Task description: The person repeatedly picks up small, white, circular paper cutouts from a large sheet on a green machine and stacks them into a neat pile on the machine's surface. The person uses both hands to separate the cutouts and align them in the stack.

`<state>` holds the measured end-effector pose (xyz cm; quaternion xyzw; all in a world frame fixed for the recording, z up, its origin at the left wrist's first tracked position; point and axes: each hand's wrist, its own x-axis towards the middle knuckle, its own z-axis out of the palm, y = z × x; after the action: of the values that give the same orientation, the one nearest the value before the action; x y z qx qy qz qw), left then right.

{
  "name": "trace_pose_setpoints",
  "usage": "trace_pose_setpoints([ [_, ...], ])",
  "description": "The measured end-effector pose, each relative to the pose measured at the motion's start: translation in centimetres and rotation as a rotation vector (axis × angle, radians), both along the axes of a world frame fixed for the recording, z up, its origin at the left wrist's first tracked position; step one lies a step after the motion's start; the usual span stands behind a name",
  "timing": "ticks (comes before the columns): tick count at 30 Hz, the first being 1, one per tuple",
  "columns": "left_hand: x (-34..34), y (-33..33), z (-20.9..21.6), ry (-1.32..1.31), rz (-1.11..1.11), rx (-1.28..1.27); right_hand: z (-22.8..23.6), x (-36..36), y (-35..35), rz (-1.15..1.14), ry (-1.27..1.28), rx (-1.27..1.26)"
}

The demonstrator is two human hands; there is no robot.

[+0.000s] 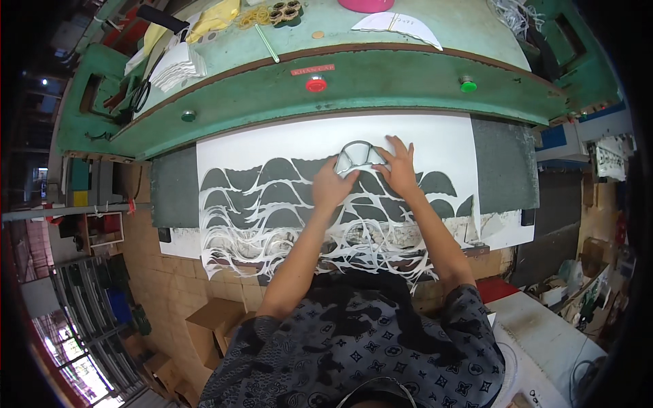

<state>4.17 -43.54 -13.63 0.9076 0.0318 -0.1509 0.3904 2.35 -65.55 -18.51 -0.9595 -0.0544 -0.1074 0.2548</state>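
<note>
A half-round metal cutting die [356,143] with inner ribs lies on a white sheet [272,139], at the upper edge of its cut-out part. My left hand [328,183] grips the die's left end, thumb along its lower side. At its right end my right hand [400,168] pinches the rim between thumb and fingers, with other fingers spread upward. Rows of arched openings run through the sheet below the die, showing the dark grey cutting board [507,163] beneath. Thin wavy strips of leftover sheet [272,245] hang tangled toward my body.
Beyond the board spans a green machine beam [381,85] with a red button [315,84] and a green button [468,85]. On its top rest a stack of white cut pieces [178,66] and a white half-round piece [398,27]. A cardboard box [214,323] stands at lower left.
</note>
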Motion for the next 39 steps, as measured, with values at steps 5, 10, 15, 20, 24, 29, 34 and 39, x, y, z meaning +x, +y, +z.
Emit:
trace_pose_setpoints([
  [5,-0.5,1.2,-3.3,-0.596,-0.034,0.010,-1.7,-0.4,0.1,0.049,-0.085,0.070],
  [10,-0.6,0.3,-6.7,-0.618,0.126,-0.183,-2.0,-0.7,0.2,0.049,-0.101,0.135],
  [15,-1.0,0.5,-7.4,-0.682,0.162,-0.111,-2.6,-0.9,-0.5,0.082,-0.092,0.287],
  [20,-1.3,1.0,-7.7,-0.675,0.166,-0.087,-2.5,-1.6,-0.2,0.086,-0.066,0.284],
  [24,-1.7,0.9,-7.1,-0.704,0.218,-0.149,-1.6,-1.8,0.1,0.056,-0.037,0.293],
  [29,-1.6,1.1,-6.5,-0.679,0.150,-0.112,-2.0,-1.6,0.3,0.089,-0.108,0.209],
  [34,-1.6,1.2,-6.9,-0.684,0.161,-0.133,-2.1,-1.7,0.4,0.116,-0.112,0.167],
  [39,-1.6,1.0,-6.9,-0.673,0.152,-0.165,-2.0,-1.7,0.3,0.114,-0.099,0.187],
])
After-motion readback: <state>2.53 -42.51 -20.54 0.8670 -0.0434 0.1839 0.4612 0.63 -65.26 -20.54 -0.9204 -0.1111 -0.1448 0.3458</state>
